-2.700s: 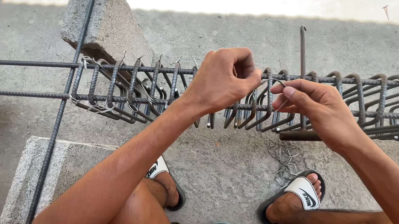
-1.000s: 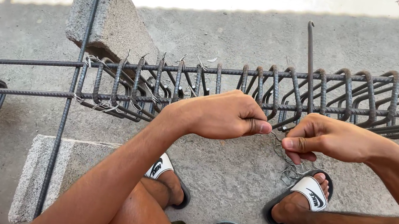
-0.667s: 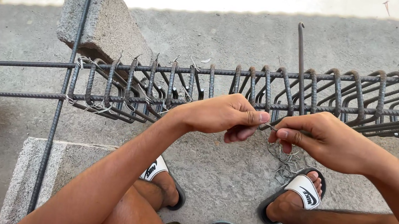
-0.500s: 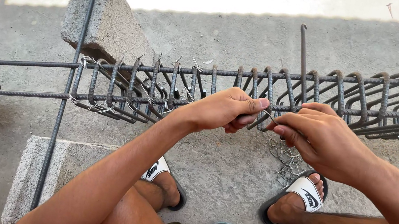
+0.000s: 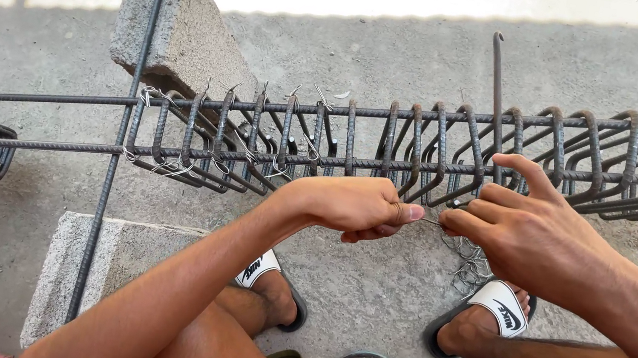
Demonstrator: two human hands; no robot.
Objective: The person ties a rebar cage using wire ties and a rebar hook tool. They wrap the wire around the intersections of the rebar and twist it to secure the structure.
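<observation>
Rusty dark rebar cage point(image 5: 427, 150); grey concrete block point(image 5: 180, 31); white sandals point(image 5: 501, 304).

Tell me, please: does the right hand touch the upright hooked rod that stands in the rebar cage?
Cannot tell. In the head view, the right hand lifts its index finger close beside the upright hooked rod, but the finger overlaps the rebar cage there, so neither contact nor gap shows plainly.

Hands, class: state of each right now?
Left hand: closed, pinching a thin wire.
Right hand: closed on the same wire, thumb raised.

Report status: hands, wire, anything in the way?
Left hand and right hand each pinch an end of a thin wire, grip shut. Rebar cage just behind. Upright hooked rod beside right fingers.
</observation>
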